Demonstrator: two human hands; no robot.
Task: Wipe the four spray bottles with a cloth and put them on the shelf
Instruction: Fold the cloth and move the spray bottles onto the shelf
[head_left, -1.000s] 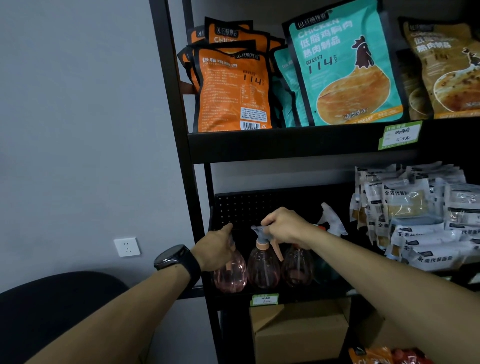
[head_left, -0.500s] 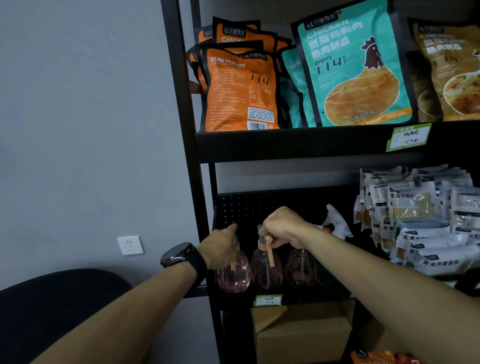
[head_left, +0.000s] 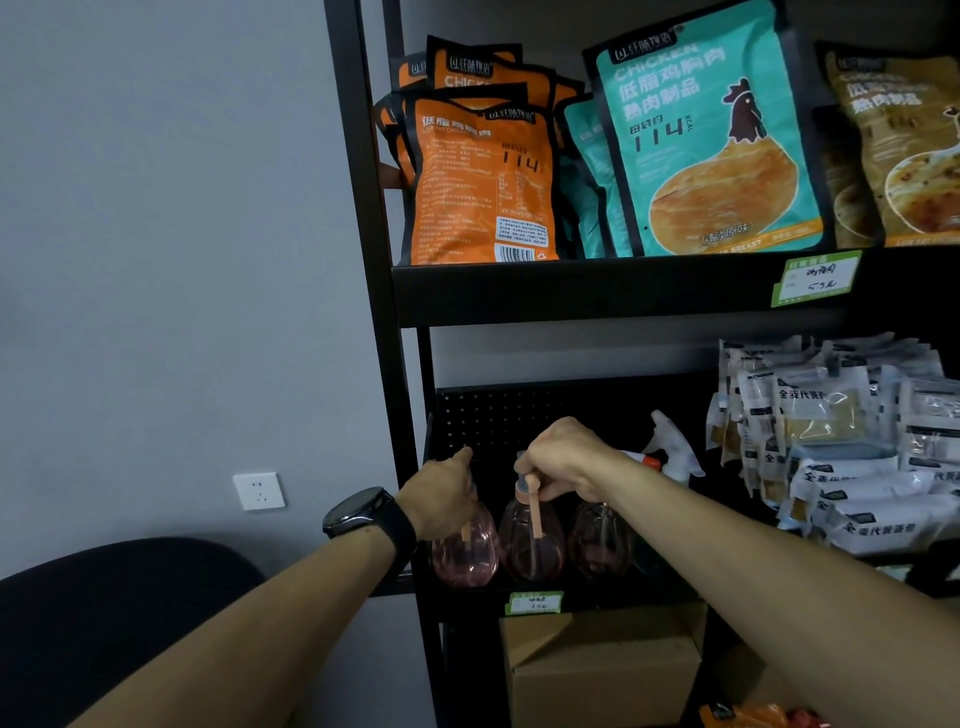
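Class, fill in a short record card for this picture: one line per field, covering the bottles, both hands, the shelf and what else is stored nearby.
Pink bottles: three in a row, left bottle, middle bottle, right bottle
Fourth sprayer: white trigger head behind the right arm
Left hand: on the left bottle's top
Right hand: grips the middle bottle's head
Shelf: black, bottles standing on it
Above: orange packets
Cloth: not visible

Glossy clear pink plastic spray bottles stand on a matt black metal shelf.
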